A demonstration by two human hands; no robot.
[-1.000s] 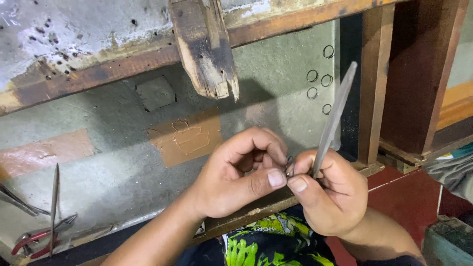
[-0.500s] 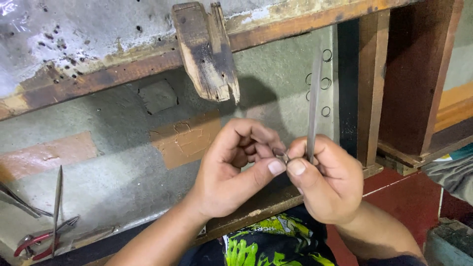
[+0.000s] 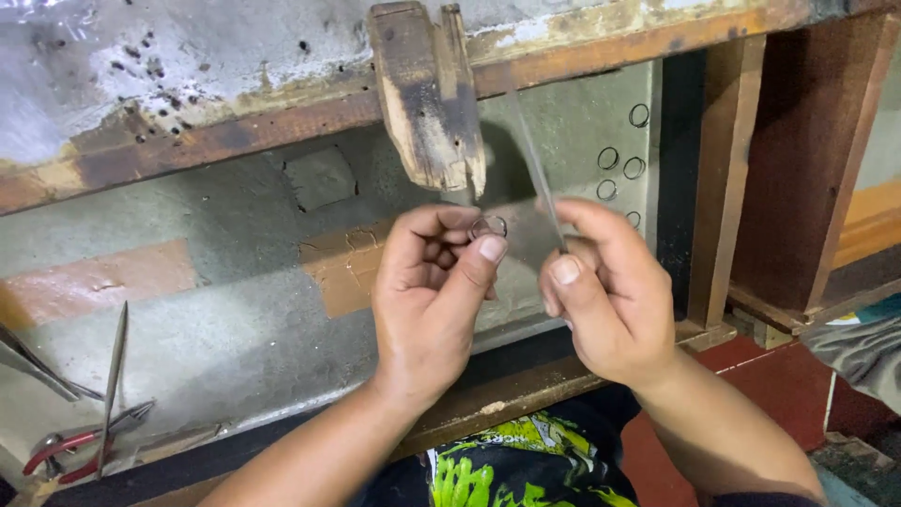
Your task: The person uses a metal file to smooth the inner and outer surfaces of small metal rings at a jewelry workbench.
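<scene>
Your fingers [image 3: 441, 246] on the left hand [image 3: 427, 305] are curled in tight, with the thumb tip pressed up against the forefinger so that they pinch a small metal ring [image 3: 489, 226] between them; the ring sits at the very top of the pinch, just below the wooden peg [image 3: 429, 94]. The fingers of your right hand [image 3: 605, 296] are closed as well, thumb laid across the front, gripping a thin metal file [image 3: 533, 158] low on its shaft. The file slants up and slightly left from that grip, its upper end crossing in front of the peg's right side. Your two hands are near each other but apart, and the file does not touch the ring.

Largest around you is the bench [image 3: 235, 310], a worn grey surface with a brown patch and a pitted, rust-edged upper ledge. The peg juts out from that ledge toward you, chipped and darkened at its tip. To the right stands a dark wooden post [image 3: 802, 160]. On the grey panel beside it are several small rings [image 3: 624, 160], set flat in a loose cluster. Far left on the bench lie red-handled pliers [image 3: 66, 451] and a slim pair of tweezers [image 3: 113, 380], well apart from your hands.
</scene>
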